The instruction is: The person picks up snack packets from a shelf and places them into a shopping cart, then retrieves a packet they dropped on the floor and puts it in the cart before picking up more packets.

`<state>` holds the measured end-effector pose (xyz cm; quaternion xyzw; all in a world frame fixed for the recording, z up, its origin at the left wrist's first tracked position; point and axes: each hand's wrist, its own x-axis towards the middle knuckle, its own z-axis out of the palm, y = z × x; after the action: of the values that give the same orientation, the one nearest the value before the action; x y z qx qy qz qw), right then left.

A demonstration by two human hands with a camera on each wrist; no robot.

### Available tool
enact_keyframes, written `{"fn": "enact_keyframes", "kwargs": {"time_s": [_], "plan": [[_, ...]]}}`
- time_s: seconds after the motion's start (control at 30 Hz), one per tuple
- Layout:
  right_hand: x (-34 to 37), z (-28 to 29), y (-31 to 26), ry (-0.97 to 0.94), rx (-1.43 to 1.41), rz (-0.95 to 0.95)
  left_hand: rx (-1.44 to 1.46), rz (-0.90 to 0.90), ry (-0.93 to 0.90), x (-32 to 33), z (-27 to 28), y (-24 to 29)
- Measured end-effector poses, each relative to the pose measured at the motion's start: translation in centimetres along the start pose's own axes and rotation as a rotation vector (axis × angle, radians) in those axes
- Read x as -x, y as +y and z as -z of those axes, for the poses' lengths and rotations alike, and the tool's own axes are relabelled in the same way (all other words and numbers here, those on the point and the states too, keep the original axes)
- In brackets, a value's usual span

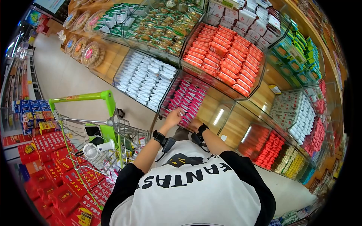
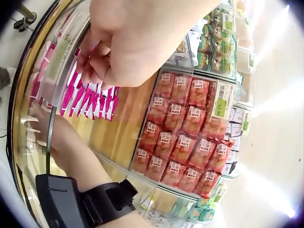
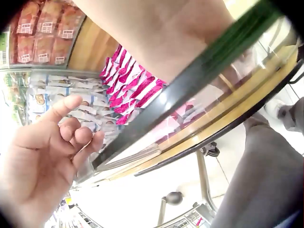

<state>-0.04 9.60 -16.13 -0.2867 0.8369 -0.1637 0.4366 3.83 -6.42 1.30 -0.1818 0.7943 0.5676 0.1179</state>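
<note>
Ideally, the loosely curled, seemingly empty left hand (image 1: pixel 173 118) would handle pink packets (image 1: pixel 187 94) lightly; the right hand's (image 1: pixel 195 124) grip I cannot tell.

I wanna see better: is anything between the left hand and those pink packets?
Nothing visible: the left hand reaches over the clear front panel to the pink-and-white packets.

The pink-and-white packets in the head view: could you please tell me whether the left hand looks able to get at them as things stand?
Probably yes: the left hand is close by the near end of the pink-and-white packets, which look uncovered from above.
</note>
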Motion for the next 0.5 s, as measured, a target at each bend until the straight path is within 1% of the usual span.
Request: {"fn": "enact_keyframes", "kwargs": {"time_s": [0.03, 0.07, 0.1, 0.13, 0.2, 0.23, 0.3, 0.37, 0.43, 0.5], "plan": [[0.8, 1.0, -0.8, -0.007, 0.004, 0.002, -0.003, -0.046, 0.001, -0.1, -0.1, -0.4], [1.5, 1.9, -1.7, -0.06, -0.06, -0.067, -0.005, -0.092, 0.001, -0.2, -0.2, -0.6], [1.6, 2.3, -2.1, -0.111, -0.123, -0.136, -0.025, -0.085, -0.009, -0.2, -0.2, -0.5], [1.8, 2.7, -2.5, -0.116, -0.12, -0.133, -0.023, -0.081, -0.005, -0.2, -0.3, -0.5], [1.9, 3.4, -3.4, -0.146, 0.048, -0.094, 0.013, -0.071, -0.035, -0.4, -0.4, -0.9], [2.1, 3.7, -3.8, -0.148, 0.048, -0.092, 0.005, -0.064, -0.046, -0.5, -0.4, -1.1], [3.2, 4.9, -5.1, -0.037, 0.024, -0.218, -0.026, -0.052, -0.049, -0.3, -0.2, -0.5], [3.0, 4.6, -4.9, -0.027, 0.042, -0.211, -0.054, -0.04, -0.053, -0.3, -0.2, -0.3], [2.8, 4.3, -4.6, -0.017, 0.061, -0.203, -0.086, -0.074, -0.005, -0.2, -0.3, -0.5], [3.2, 4.7, -4.8, 0.026, 0.059, -0.209, -0.071, -0.053, -0.018, -0.2, -0.3, -0.5]]}}
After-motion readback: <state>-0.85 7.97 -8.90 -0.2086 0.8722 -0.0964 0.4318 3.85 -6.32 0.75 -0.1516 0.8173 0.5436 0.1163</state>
